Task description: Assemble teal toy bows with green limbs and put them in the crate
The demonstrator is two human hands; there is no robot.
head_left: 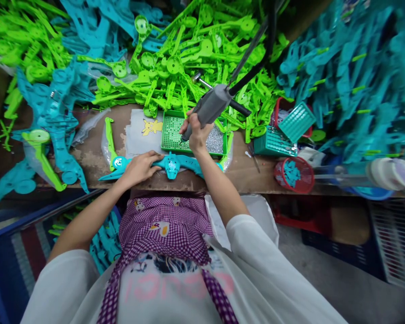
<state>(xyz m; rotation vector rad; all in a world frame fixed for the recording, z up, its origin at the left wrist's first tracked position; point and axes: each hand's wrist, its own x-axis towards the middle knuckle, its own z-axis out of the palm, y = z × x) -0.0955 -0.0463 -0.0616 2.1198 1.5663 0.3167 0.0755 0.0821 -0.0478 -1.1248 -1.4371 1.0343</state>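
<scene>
My right hand point(198, 132) is wrapped round a grey power screwdriver point(211, 108), its tip pointing down over a green perforated tray point(175, 150). Small silvery screws point(215, 138) fill the tray's right side. A blue plastic bow-shaped part point(172, 165) lies along the front of the bench, and my left hand point(143, 168) rests on its left arm, the fingers gripping it. Bright green pieces with clear film, one a green strip point(110, 141), stand at both ends of the blue part. My right forearm hides some of its right arm.
Green parts point(175, 63) are heaped at the back. Blue parts point(351, 81) pile up at the right, with more blue assemblies point(59, 117) at the left. A red basket point(293, 174) and teal baskets point(275, 143) stand right. A hammer point(238, 108) lies behind the screwdriver, which hangs from a dark cable.
</scene>
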